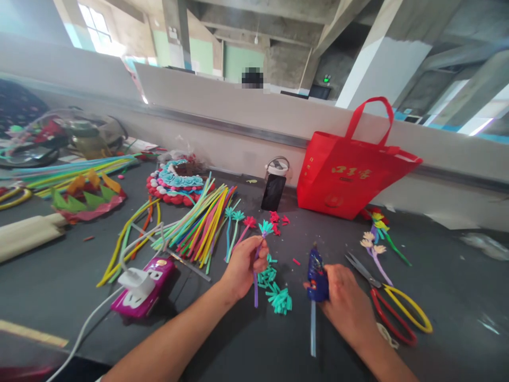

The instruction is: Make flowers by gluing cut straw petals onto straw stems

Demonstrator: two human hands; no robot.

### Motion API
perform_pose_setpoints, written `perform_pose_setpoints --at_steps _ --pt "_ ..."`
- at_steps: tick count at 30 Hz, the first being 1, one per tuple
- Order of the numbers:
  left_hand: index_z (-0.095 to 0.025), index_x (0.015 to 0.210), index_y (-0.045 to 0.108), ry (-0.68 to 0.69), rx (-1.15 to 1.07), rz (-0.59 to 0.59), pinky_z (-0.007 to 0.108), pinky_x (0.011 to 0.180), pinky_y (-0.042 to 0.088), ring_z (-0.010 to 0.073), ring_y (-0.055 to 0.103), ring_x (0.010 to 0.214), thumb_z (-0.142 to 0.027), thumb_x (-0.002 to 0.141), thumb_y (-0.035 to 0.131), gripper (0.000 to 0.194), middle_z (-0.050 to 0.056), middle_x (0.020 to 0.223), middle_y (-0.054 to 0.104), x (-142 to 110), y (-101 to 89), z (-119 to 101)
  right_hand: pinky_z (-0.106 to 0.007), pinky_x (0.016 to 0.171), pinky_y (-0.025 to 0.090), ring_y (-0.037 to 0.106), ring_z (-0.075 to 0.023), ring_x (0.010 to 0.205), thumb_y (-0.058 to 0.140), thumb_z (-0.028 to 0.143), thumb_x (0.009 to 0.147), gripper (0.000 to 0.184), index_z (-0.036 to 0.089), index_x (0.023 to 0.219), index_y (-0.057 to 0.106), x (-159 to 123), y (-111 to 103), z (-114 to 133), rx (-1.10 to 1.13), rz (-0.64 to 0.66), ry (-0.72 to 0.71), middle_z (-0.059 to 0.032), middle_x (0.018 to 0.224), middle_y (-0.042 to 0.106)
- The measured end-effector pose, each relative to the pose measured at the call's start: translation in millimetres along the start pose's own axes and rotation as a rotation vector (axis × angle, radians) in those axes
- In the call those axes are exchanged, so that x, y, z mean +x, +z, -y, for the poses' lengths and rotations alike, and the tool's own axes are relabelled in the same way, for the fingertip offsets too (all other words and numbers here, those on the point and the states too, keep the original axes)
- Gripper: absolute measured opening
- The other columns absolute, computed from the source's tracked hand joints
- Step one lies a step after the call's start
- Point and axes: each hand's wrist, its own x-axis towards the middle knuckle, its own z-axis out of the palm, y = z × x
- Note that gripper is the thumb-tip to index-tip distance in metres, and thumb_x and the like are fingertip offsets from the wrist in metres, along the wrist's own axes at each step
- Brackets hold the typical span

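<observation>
My left hand (244, 268) is closed on the purple stem of a pipe-cleaner flower (265, 228) with teal petals, held upright. In my right hand (345, 300) is a dark blue glue gun (318, 278), its tip pointing away from me and a clear glue stick (313, 331) protruding from its rear. The flower and the glue gun are apart. Short teal pieces (280, 300) lie in a pile between my hands. Beyond the left hand are teal flowers (237, 216), a red flower (249, 222) and small red pieces (274, 217).
Right of my right hand lie scissors (374, 281) and pale flowers (373, 244). A red bag (345, 178) and a phone (273, 192) leaning on a bottle stand at the back. Leftward are a pipe-cleaner bundle (204, 228) and a purple power strip (163, 270) with a white cable.
</observation>
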Motion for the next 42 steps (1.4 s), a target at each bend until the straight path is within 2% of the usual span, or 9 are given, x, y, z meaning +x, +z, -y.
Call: perform_pose_setpoints --at_steps 3,7,13,15,19,27,31,36,42 --pt "-0.015 0.073 0.052 0.022 0.026 0.011 0.019 0.041 0.018 0.0027 0.029 0.040 -0.029 0.080 0.059 0.017 -0.006 0.057 0.045 -0.4 0.4 0.7 -0.034 0.069 0.046 0.060 -0.0251 0.081 0.058 0.024 0.080 0.007 0.023 0.082 0.051 -16.0 3.7 -17.5 0.087 0.153 0.121 -0.0048 0.082 0.059" --pt "-0.015 0.073 0.052 0.025 0.055 0.036 0.020 0.041 0.019 0.0031 0.031 0.041 -0.030 0.081 0.059 0.018 -0.005 0.058 0.045 -1.6 1.4 2.3 -0.033 0.074 0.047 0.062 -0.0239 0.086 0.059 0.021 0.072 0.015 0.021 0.086 0.055 -27.9 7.3 -32.8 0.191 0.237 0.232 -0.0045 0.088 0.062" --pt "-0.015 0.072 0.052 0.044 0.088 0.032 0.020 0.042 0.020 0.0032 0.032 0.041 -0.032 0.080 0.060 0.021 -0.005 0.058 0.045 -1.3 0.4 2.3 -0.034 0.075 0.048 0.065 -0.0255 0.086 0.068 0.037 0.072 0.022 0.022 0.088 0.064 -27.0 -5.8 -42.9 0.237 0.345 0.205 -0.0048 0.089 0.066" --pt "-0.016 0.072 0.052 0.044 0.091 0.039 0.020 0.042 0.020 0.0033 0.032 0.041 -0.033 0.081 0.060 0.021 -0.005 0.058 0.045 -1.1 0.2 2.5 -0.035 0.072 0.048 0.065 -0.0260 0.081 0.070 0.043 0.072 0.022 0.023 0.082 0.066 -19.5 -14.3 -39.1 0.197 0.357 0.161 -0.0047 0.085 0.065" --pt "-0.016 0.071 0.051 0.038 0.101 0.049 0.020 0.042 0.021 0.0036 0.031 0.041 -0.032 0.082 0.059 0.021 -0.006 0.057 0.044 -2.0 1.8 3.6 -0.036 0.077 0.048 0.065 -0.0252 0.088 0.061 0.035 0.084 0.012 0.024 0.089 0.065 14.3 -18.3 -10.1 0.181 0.144 0.110 -0.0053 0.091 0.066" --pt "-0.016 0.069 0.052 0.048 0.104 0.016 0.020 0.041 0.021 0.0034 0.032 0.041 -0.034 0.079 0.063 0.024 -0.005 0.056 0.044 -1.9 2.0 2.5 -0.027 0.075 0.044 0.063 -0.0186 0.089 0.057 0.017 0.084 0.013 0.023 0.089 0.068 79.6 31.1 51.2 0.360 0.338 -0.020 -0.0030 0.092 0.066" --pt "-0.015 0.071 0.053 0.033 0.103 0.008 0.020 0.041 0.020 0.0032 0.031 0.041 -0.034 0.080 0.063 0.023 -0.005 0.057 0.045 -2.4 1.6 1.0 -0.026 0.065 0.039 0.060 -0.0166 0.072 0.056 0.011 0.077 0.014 0.021 0.072 0.065 79.7 36.9 52.0 0.376 0.361 0.009 -0.0020 0.076 0.064" --pt "-0.016 0.071 0.052 0.013 0.108 0.012 0.020 0.042 0.020 0.0035 0.031 0.041 -0.033 0.081 0.061 0.022 -0.005 0.057 0.045 -3.6 4.4 2.0 -0.025 0.060 0.039 0.057 -0.0149 0.064 0.054 0.013 0.074 0.010 0.020 0.070 0.061 70.4 24.3 36.0 0.487 0.371 0.055 0.0000 0.069 0.063" --pt "-0.016 0.072 0.052 -0.006 0.095 0.041 0.021 0.042 0.020 0.0037 0.030 0.041 -0.033 0.082 0.060 0.021 -0.005 0.057 0.044 -3.3 4.4 6.7 -0.021 0.056 0.044 0.058 -0.0116 0.063 0.052 0.019 0.078 0.027 0.018 0.102 0.066 67.8 14.3 18.5 0.865 0.402 0.136 0.0009 0.077 0.066"
